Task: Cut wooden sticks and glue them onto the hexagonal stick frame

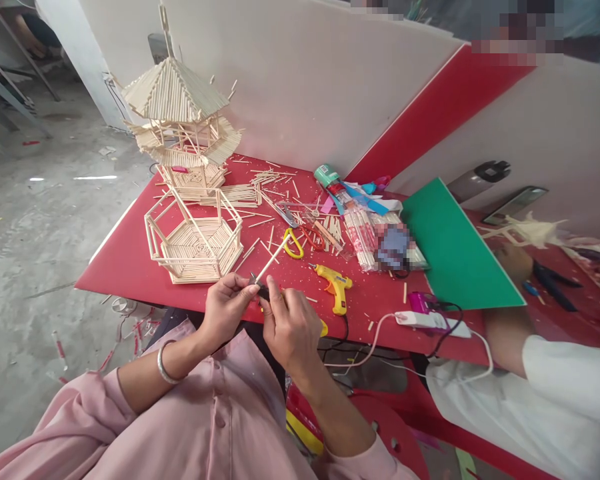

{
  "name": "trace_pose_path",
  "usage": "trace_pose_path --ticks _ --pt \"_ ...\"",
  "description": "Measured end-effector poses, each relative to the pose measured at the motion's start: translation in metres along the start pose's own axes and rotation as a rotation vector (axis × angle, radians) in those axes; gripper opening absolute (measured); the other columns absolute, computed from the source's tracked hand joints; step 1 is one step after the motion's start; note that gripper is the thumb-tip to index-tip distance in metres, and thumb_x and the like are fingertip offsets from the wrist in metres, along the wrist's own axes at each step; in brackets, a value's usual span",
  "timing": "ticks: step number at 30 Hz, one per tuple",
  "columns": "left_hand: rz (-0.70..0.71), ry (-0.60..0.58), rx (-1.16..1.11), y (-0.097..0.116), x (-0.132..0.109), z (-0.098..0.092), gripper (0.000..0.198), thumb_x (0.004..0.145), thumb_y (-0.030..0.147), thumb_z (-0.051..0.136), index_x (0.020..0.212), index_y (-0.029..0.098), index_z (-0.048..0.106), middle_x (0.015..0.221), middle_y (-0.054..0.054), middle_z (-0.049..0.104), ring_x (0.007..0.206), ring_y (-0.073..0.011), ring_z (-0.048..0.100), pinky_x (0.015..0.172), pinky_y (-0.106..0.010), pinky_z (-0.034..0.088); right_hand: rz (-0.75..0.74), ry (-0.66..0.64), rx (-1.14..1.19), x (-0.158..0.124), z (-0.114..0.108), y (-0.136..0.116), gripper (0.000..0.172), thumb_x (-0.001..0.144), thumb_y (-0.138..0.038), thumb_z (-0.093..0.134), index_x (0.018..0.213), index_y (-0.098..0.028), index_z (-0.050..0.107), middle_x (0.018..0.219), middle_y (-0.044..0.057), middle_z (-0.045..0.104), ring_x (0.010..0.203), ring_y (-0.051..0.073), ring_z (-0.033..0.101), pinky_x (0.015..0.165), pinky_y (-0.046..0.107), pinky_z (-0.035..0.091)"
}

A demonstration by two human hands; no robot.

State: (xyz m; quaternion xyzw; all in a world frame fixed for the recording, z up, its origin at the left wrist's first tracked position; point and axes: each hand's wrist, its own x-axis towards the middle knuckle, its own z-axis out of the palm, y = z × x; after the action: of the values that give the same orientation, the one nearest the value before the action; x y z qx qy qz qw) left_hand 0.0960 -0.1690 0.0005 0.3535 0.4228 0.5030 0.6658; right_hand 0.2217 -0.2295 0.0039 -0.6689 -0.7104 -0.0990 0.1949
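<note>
My left hand (226,303) and my right hand (291,327) meet just in front of the red table's near edge (130,283). Both are closed around a thin wooden stick (271,262) that points up and right from my fingers. A small dark tool sits between my fingertips at the stick's lower end; I cannot make out what it is. A hexagonal stick basket (195,237) stands on the table just beyond my left hand. Behind it rises a stick pagoda model (180,127).
A yellow glue gun (336,287), yellow-handled scissors (293,243), loose sticks, a stick packet (360,233) and a green board (455,250) lie on the table. A white power strip (430,320) sits near the front edge. Another person's white-sleeved arm (530,373) rests at right.
</note>
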Motion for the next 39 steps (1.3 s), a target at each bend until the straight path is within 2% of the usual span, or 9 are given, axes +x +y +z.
trace_pose_path --ticks 5,8,11,16,19,22,25,32,39 --pt "-0.060 -0.043 -0.060 0.003 0.002 0.000 0.041 0.059 0.039 0.088 0.071 0.016 0.058 0.050 0.007 0.051 0.040 -0.0023 0.038 0.039 -0.015 0.029 0.006 -0.017 0.017 0.003 0.001 0.001 0.043 0.101 -0.036 0.042 0.134 -0.014 0.058 0.082 0.010 0.064 0.076 0.023 0.059 0.064 0.033 0.045" --pt "-0.097 -0.101 -0.048 0.009 0.001 -0.001 0.042 0.057 0.036 0.090 0.075 0.015 0.058 0.055 0.006 0.055 0.044 -0.0033 0.043 0.041 -0.015 0.033 0.041 -0.075 0.236 0.005 0.000 0.005 0.043 0.102 -0.035 0.038 0.135 -0.014 0.057 0.098 0.012 0.070 0.088 0.023 0.066 0.073 0.033 0.051" --pt "-0.132 -0.146 -0.038 0.014 0.003 -0.004 0.044 0.055 0.035 0.091 0.076 0.015 0.058 0.055 0.006 0.055 0.045 -0.0038 0.044 0.043 -0.015 0.034 0.061 -0.150 0.507 0.007 -0.005 0.012 0.040 0.102 -0.034 0.036 0.129 -0.018 0.061 0.111 0.011 0.072 0.100 0.021 0.068 0.083 0.032 0.054" --pt "-0.142 -0.190 -0.025 0.012 0.008 -0.009 0.036 0.066 0.037 0.086 0.079 0.014 0.061 0.057 0.004 0.058 0.045 -0.0039 0.045 0.043 -0.015 0.033 0.209 -0.210 0.679 0.007 -0.013 0.022 0.040 0.103 -0.037 0.033 0.116 -0.018 0.065 0.081 0.005 0.074 0.070 0.018 0.069 0.066 0.029 0.054" --pt "-0.156 -0.203 -0.059 0.011 0.009 -0.009 0.033 0.068 0.037 0.084 0.078 0.014 0.062 0.063 0.000 0.063 0.046 -0.0041 0.046 0.043 -0.016 0.032 0.230 -0.222 0.717 0.007 -0.014 0.023 0.040 0.103 -0.039 0.033 0.114 -0.017 0.064 0.082 0.005 0.073 0.069 0.017 0.068 0.066 0.028 0.053" --pt "-0.171 -0.191 -0.062 0.012 0.009 -0.006 0.036 0.066 0.038 0.085 0.077 0.014 0.061 0.061 0.001 0.062 0.045 -0.0040 0.044 0.043 -0.016 0.030 0.200 -0.218 0.700 0.009 -0.012 0.022 0.039 0.103 -0.038 0.033 0.113 -0.017 0.065 0.092 0.008 0.075 0.083 0.019 0.070 0.075 0.030 0.054" --pt "-0.158 -0.173 -0.037 0.012 0.008 -0.006 0.036 0.065 0.038 0.085 0.076 0.014 0.061 0.057 0.002 0.059 0.045 -0.0041 0.044 0.043 -0.016 0.030 0.104 -0.205 0.610 0.009 -0.009 0.021 0.036 0.103 -0.036 0.035 0.115 -0.019 0.064 0.106 0.009 0.074 0.098 0.021 0.069 0.084 0.032 0.053" --pt "-0.168 -0.173 -0.044 0.014 0.007 -0.007 0.034 0.063 0.035 0.085 0.075 0.015 0.060 0.054 0.005 0.053 0.044 -0.0041 0.043 0.043 -0.016 0.029 -0.006 -0.105 0.230 0.007 -0.004 0.016 0.040 0.102 -0.040 0.039 0.124 -0.016 0.063 0.093 0.008 0.070 0.086 0.020 0.065 0.073 0.030 0.046" --pt "-0.129 -0.188 -0.073 0.018 0.002 -0.006 0.034 0.062 0.031 0.085 0.079 0.014 0.061 0.066 0.004 0.058 0.049 -0.0029 0.043 0.046 -0.016 0.031 -0.031 0.050 0.096 0.004 0.000 0.011 0.039 0.102 -0.040 0.043 0.125 -0.015 0.063 0.087 0.008 0.067 0.079 0.020 0.061 0.068 0.031 0.040"
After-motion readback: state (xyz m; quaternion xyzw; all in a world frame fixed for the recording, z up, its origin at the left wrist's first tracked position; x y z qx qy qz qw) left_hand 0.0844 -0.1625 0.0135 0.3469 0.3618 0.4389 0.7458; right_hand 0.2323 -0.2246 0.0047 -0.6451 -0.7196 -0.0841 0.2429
